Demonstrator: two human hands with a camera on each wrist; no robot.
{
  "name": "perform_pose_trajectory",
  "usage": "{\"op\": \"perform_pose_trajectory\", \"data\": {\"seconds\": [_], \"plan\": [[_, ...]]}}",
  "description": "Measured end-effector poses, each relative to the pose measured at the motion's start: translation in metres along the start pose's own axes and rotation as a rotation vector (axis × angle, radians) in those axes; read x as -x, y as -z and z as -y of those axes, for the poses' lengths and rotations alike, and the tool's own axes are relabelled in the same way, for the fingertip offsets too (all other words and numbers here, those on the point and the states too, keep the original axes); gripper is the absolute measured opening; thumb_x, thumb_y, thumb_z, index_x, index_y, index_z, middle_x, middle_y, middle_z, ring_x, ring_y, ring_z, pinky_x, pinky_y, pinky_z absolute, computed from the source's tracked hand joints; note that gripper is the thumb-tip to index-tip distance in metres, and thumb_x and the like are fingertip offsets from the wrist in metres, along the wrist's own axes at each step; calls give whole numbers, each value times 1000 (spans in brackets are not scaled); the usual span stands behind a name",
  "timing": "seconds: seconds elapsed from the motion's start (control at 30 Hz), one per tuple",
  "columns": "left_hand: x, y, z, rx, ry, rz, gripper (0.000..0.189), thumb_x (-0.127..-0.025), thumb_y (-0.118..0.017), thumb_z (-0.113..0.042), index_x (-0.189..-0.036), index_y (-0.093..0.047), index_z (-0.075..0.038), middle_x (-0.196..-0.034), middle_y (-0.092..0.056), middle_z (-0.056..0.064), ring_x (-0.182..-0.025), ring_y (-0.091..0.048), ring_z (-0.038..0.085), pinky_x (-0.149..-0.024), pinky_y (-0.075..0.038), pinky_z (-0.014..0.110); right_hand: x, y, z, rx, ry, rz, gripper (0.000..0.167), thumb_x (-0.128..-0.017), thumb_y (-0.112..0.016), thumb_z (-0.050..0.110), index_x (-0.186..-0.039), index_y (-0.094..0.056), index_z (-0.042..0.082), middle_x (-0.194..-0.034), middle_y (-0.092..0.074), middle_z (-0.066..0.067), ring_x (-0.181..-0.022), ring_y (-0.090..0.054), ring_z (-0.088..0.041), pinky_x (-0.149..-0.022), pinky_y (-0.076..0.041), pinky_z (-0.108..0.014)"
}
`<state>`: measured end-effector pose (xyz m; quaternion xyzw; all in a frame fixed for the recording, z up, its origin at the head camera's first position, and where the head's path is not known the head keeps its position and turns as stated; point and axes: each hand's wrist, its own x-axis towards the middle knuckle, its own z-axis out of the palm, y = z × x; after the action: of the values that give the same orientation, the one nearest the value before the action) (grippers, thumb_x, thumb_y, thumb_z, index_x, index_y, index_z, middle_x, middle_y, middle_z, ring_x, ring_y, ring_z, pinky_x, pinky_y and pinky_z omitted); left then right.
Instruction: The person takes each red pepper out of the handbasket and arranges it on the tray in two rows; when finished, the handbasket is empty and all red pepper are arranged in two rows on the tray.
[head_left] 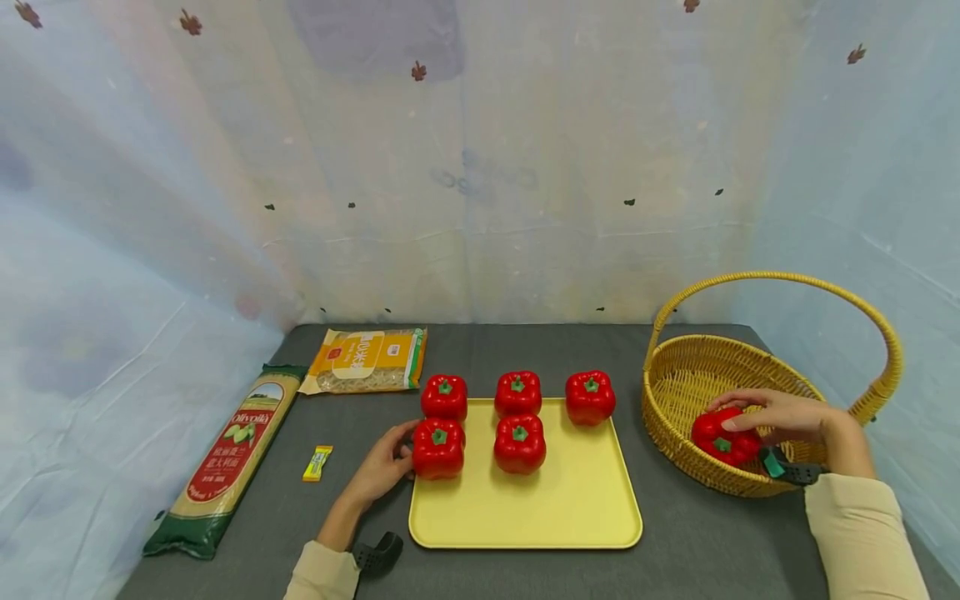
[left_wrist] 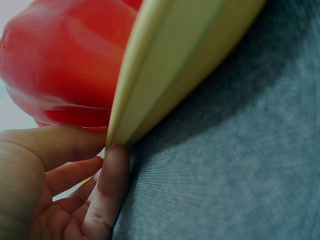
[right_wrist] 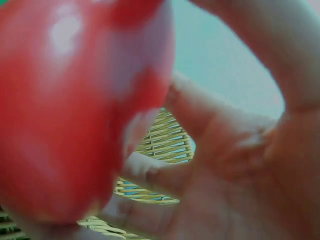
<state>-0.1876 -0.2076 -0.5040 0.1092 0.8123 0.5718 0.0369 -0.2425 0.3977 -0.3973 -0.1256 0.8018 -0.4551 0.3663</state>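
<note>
My right hand point(head_left: 783, 414) reaches into a yellow wicker basket point(head_left: 675, 367) and grips a red bell pepper point(head_left: 708, 429), its fingers and thumb around the glossy side point(right_wrist: 55, 115) in the right wrist view. At the left rim of a yellow tray point(head_left: 562, 512), my left hand point(head_left: 382, 467) pinches the tray edge point(left_wrist: 150, 75) between thumb and finger. Close by that hand stands a red bell pepper point(head_left: 438, 450) on the tray. Several more sit along the tray's far half, among them one in the middle point(head_left: 520, 446) and one at the far right corner point(head_left: 590, 398).
A long pasta packet point(head_left: 236, 454) lies at the left, with an orange noodle packet point(head_left: 367, 360) at the back left. Between the pasta and the tray is a small yellow wrapped piece point(head_left: 317, 463). The basket's tall handle point(head_left: 780, 277) arches above the right side.
</note>
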Motion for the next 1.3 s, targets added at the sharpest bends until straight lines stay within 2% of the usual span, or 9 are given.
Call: {"op": "perform_pose_trajectory", "data": {"seconds": [0.27,0.4,0.6,0.8,0.93,1.03,1.13,1.2,1.3], "plan": [[-1,0,-2,-19,26,9,52,-87,-54,6,-137,-38,5,-116,-48,20,-69,-54,13,-58,-52,28,-1,-3,3,-3,4,-136,54,-98,-46,27,-137,-33,-6,-123,-48,-16,-102,-56,-26,-84,-51,-46],[3,0,-15,-23,19,20,51,-87,-53,8,-135,-38,8,-114,-48,22,-68,-54,13,-58,-52,28,0,-5,4,3,-22,-206,61,-98,-43,32,-139,-27,-10,-127,-45,-21,-107,-55,-27,-87,-50,-45],[9,1,-35,-30,16,39,51,-86,-53,8,-135,-38,10,-116,-48,24,-68,-54,12,-60,-53,28,-1,-8,3,-54,-17,-227,75,-101,-34,37,-143,2,-13,-141,-10,-39,-121,-36,-52,-88,-48,-48],[10,1,-37,-35,20,38,51,-86,-53,8,-135,-38,10,-117,-48,25,-68,-54,13,-60,-53,28,-3,-8,2,-142,56,-215,65,-102,-27,37,-147,1,-2,-147,3,-30,-127,-19,-54,-88,-47,-53],[9,1,-33,-36,14,30,50,-86,-53,9,-134,-38,10,-115,-48,24,-68,-54,13,-59,-52,28,-3,-6,0,-174,72,-231,61,-102,-26,39,-149,-6,5,-148,-8,-21,-128,-20,-51,-86,-47,-55],[5,-1,-19,-33,7,14,50,-86,-53,9,-134,-39,9,-114,-49,22,-67,-53,12,-58,-52,28,-3,-6,-3,-180,91,-231,57,-102,-26,38,-150,-11,10,-140,-28,-1,-125,-31,-40,-85,-47,-56],[2,-1,-7,-26,13,2,51,-87,-54,7,-136,-40,5,-115,-49,20,-67,-54,12,-58,-52,28,-1,-5,-4,-191,111,-205,53,-103,-27,35,-150,-15,13,-126,-38,16,-119,-41,-25,-84,-46,-58],[0,-1,-2,-21,11,-2,51,-87,-55,6,-136,-40,4,-115,-49,19,-67,-54,13,-58,-52,28,0,-4,-4,-202,116,-192,53,-103,-28,34,-150,-16,13,-124,-40,17,-115,-44,-19,-84,-46,-59],[0,0,-1,-12,1,1,51,-87,-55,5,-136,-40,4,-115,-49,20,-67,-55,13,-58,-52,29,1,-4,-2,-208,108,-202,54,-103,-29,35,-149,-16,11,-133,-35,4,-116,-44,-21,-84,-46,-59]]}}
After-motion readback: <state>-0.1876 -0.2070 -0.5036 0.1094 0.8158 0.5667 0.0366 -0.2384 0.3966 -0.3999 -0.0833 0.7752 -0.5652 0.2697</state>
